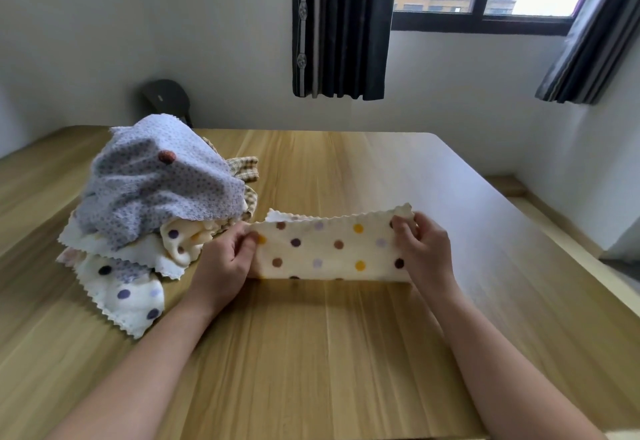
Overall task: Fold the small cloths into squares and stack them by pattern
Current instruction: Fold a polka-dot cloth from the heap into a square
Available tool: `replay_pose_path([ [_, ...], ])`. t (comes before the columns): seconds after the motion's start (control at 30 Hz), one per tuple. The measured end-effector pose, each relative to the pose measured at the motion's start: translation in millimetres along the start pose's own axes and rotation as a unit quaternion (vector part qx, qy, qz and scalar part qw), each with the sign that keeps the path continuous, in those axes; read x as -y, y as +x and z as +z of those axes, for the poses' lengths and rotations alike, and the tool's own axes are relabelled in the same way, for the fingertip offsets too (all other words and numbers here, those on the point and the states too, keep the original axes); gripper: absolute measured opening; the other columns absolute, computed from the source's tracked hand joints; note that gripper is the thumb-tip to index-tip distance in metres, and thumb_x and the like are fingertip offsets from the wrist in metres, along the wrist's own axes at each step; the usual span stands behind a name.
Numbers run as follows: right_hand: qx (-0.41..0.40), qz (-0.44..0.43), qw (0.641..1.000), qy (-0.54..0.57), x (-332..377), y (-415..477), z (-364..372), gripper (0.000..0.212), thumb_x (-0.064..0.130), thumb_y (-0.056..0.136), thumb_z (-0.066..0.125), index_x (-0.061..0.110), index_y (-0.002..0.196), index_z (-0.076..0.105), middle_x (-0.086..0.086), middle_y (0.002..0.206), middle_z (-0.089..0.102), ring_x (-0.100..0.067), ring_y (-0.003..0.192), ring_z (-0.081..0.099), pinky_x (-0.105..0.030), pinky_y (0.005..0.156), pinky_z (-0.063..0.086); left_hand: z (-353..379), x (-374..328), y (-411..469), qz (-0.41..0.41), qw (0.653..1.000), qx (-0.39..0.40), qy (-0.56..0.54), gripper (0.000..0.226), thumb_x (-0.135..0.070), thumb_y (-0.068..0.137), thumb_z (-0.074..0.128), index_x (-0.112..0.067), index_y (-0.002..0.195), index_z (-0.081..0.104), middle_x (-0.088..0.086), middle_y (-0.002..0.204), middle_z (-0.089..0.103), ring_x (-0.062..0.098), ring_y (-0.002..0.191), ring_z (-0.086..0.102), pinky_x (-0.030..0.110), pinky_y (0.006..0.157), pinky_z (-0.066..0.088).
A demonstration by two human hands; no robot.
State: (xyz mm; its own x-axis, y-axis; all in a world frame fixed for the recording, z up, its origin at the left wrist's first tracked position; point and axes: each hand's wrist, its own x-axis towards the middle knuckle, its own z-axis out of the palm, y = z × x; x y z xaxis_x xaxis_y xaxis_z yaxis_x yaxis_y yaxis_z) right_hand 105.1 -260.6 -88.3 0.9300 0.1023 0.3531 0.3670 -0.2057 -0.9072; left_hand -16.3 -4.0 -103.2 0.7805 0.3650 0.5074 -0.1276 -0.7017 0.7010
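Observation:
A cream cloth with coloured polka dots is folded in half into a long strip and held just above the wooden table. My left hand pinches its left end and my right hand pinches its right end. The zigzag edges lie together along the top. To the left sits a loose pile of unfolded cloths: a grey-lilac dotted cloth on top, cream polka-dot cloths below, and a brown checked cloth partly hidden behind.
The pile covers the table's left side. A dark chair back stands behind the table's far edge. The wall, black curtains and a window lie beyond. The table's right edge runs close to the right wall.

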Motion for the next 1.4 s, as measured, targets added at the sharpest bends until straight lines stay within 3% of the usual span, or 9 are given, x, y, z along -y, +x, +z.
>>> replay_pose_path([
  [0.2,0.028,0.026,0.991,-0.129,2,-2,2,0.022,0.013,0.094,0.052,0.007,0.073,0.049,0.0,0.062,0.05,0.001,0.044,0.055,-0.021,0.037,0.041,4,-3,5,0.029,0.998,-0.037,0.044,0.021,-0.018,0.093,0.058,-0.007,0.075,0.059,-0.007,0.053,0.048,0.006,0.055,0.05,0.014,0.046,0.033],
  [0.43,0.049,0.052,0.976,-0.206,1,5,3,0.013,0.012,0.09,0.051,0.004,0.08,0.054,-0.006,0.072,0.054,-0.016,0.049,0.054,-0.027,0.039,0.051,26,-3,45,-0.061,0.982,0.033,0.177,0.021,-0.025,0.097,0.05,-0.012,0.084,0.061,0.001,0.07,0.062,0.023,0.069,0.059,0.036,0.061,0.047],
  [0.67,0.039,0.054,0.971,-0.228,-12,18,2,0.015,0.013,0.094,0.05,0.009,0.079,0.052,-0.007,0.077,0.058,-0.023,0.056,0.064,-0.014,0.036,0.037,46,-6,61,-0.077,0.945,0.025,0.317,0.024,-0.026,0.099,0.045,-0.012,0.098,0.064,0.001,0.075,0.058,0.02,0.069,0.048,0.03,0.057,0.032],
  [0.8,0.033,0.033,0.956,-0.29,-16,23,6,0.009,0.01,0.088,0.052,0.011,0.08,0.055,-0.002,0.077,0.059,-0.023,0.06,0.064,-0.034,0.058,0.052,53,-1,62,-0.062,0.938,0.015,0.342,0.023,-0.026,0.098,0.046,-0.013,0.098,0.065,0.002,0.073,0.06,0.02,0.065,0.048,0.029,0.055,0.031],
  [0.97,0.033,0.02,0.932,-0.36,-21,23,9,0.005,0.011,0.088,0.052,0.011,0.091,0.056,-0.004,0.093,0.06,-0.024,0.08,0.054,-0.033,0.066,0.042,58,0,64,-0.049,0.93,0.023,0.364,0.021,-0.026,0.098,0.046,-0.013,0.097,0.062,0.0,0.069,0.055,0.02,0.061,0.05,0.028,0.049,0.028],
  [1.13,-0.016,-0.045,0.892,-0.45,-19,21,10,0.049,0.012,0.083,0.062,0.022,0.129,0.052,-0.004,0.127,0.052,-0.026,0.113,0.049,-0.038,0.09,0.036,56,1,61,0.044,0.936,-0.041,0.346,0.018,-0.015,0.084,0.069,-0.007,0.097,0.059,0.008,0.08,0.063,0.026,0.061,0.061,0.024,0.049,0.034],
  [1.27,0.016,-0.092,0.93,-0.356,-8,12,18,0.028,0.008,0.088,0.057,0.015,0.114,0.064,-0.003,0.109,0.062,-0.027,0.095,0.06,-0.034,0.077,0.046,55,-8,52,0.151,0.958,0.025,0.243,0.009,-0.012,0.087,0.066,-0.012,0.096,0.067,0.003,0.083,0.068,0.021,0.073,0.066,0.026,0.061,0.045],
  [1.33,0.082,-0.074,0.921,-0.374,-4,5,23,0.021,0.022,0.094,0.051,0.02,0.111,0.065,0.002,0.107,0.063,-0.023,0.1,0.058,-0.032,0.075,0.045,57,-6,48,0.07,0.969,0.141,0.192,0.027,-0.03,0.097,0.052,-0.019,0.12,0.063,0.0,0.121,0.065,0.019,0.113,0.06,0.03,0.089,0.046],
  [1.4,0.137,-0.067,0.89,-0.43,-4,-1,27,0.028,0.038,0.096,0.043,0.025,0.113,0.062,0.003,0.117,0.057,-0.021,0.114,0.048,-0.032,0.085,0.039,59,-1,48,0.022,0.935,0.266,0.234,0.053,-0.049,0.098,0.038,-0.028,0.147,0.035,-0.003,0.156,0.027,0.011,0.145,0.02,0.03,0.117,0.017],
])
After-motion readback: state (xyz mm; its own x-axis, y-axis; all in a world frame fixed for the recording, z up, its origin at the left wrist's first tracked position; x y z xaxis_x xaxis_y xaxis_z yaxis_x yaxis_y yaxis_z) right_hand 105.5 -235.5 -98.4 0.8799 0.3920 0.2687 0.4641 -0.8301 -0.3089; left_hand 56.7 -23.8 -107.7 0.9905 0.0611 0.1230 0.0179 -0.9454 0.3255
